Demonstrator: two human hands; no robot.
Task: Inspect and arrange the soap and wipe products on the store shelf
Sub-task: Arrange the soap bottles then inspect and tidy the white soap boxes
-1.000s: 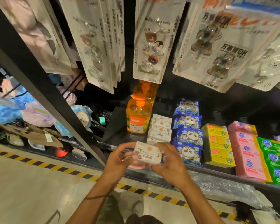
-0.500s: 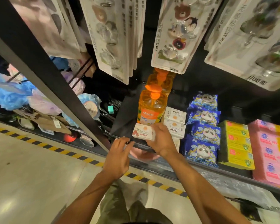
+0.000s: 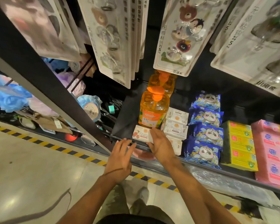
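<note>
Single head cam, wide-angle: stands just in front of shelf (image 3: 128, 113), looks fwd & steeply down onto it at arm's reach; hanging packs (image 3: 176, 38) above shelf, floor (image 3: 31, 167) below shelf's front edge.

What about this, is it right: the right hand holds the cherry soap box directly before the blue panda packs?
No. In the head view the right hand holds the cherry soap box directly before the orange pump bottle.
</note>
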